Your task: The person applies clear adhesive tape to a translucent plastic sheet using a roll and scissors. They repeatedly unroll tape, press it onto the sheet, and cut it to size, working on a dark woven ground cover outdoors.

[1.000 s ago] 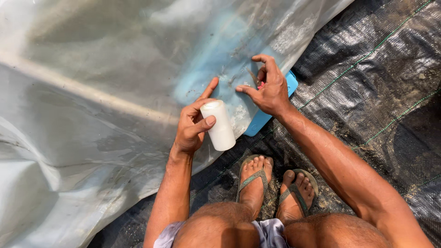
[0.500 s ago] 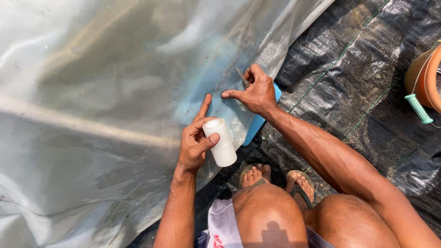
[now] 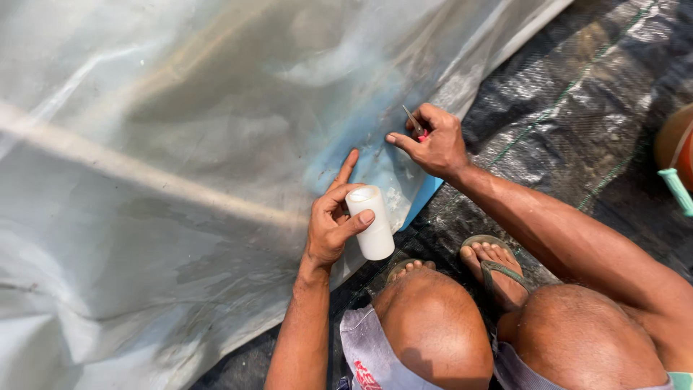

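Observation:
My left hand (image 3: 333, 224) grips a short white cylinder (image 3: 371, 222), with its index finger stretched out onto a large clear plastic sheet (image 3: 180, 166). My right hand (image 3: 431, 142) holds a small thin tool with a red handle (image 3: 416, 125), its tip on the sheet and the index finger pointing left. A blue board (image 3: 422, 196) lies under the sheet beneath both hands and shows through as a blue patch.
Black woven ground cover (image 3: 577, 94) lies to the right of the sheet. My knees and sandalled feet (image 3: 498, 271) are at the bottom. An orange container with a teal handle (image 3: 678, 162) sits at the right edge.
The view has shifted and my knees have come up into it. My right hand moved from lying flat on the sheet to pinching the thin tool. The left hand keeps the white cylinder.

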